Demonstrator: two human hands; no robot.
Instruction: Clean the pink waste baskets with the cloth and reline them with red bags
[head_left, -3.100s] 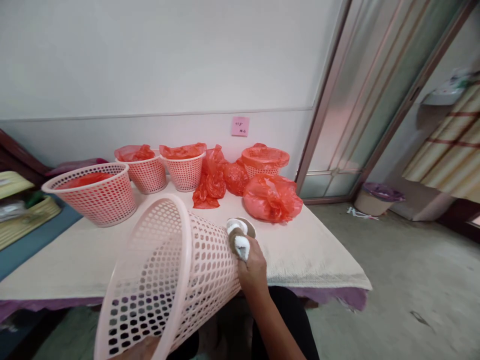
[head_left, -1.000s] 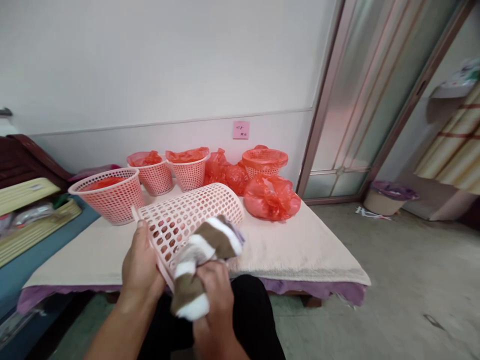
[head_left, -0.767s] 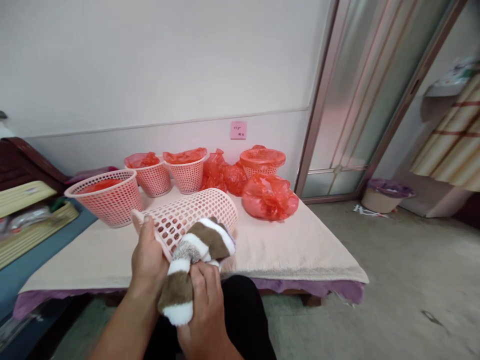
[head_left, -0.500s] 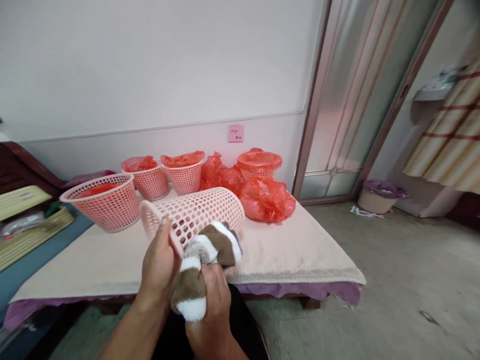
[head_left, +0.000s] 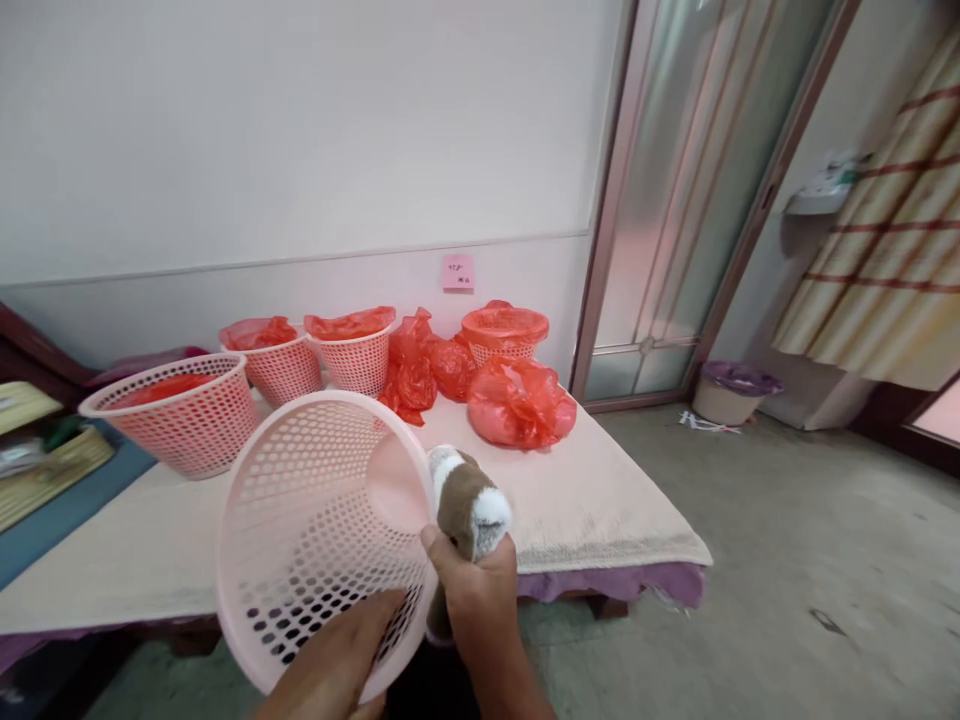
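A pale pink perforated plastic basket (head_left: 315,530) is tipped so that its mouth faces me. My left hand (head_left: 341,655) grips its lower rim, fingers curled over the edge. Right beside the basket's rim, my right hand (head_left: 469,590) is closed on a brown and white fluffy cloth (head_left: 465,500), which sticks up out of the fist. The inside of the basket holds nothing that I can see.
A low table with a cream cover (head_left: 600,500) stands ahead. On it are several pink baskets lined with red bags (head_left: 169,410), loose red bags (head_left: 412,365) and a full tied red bag (head_left: 521,405). A sliding door and a small bin (head_left: 735,392) are at right.
The basket lay sideways with its base away from me; now its mouth is turned toward me. My left hand shifted to the lower rim and the cloth moved to the basket's right side.
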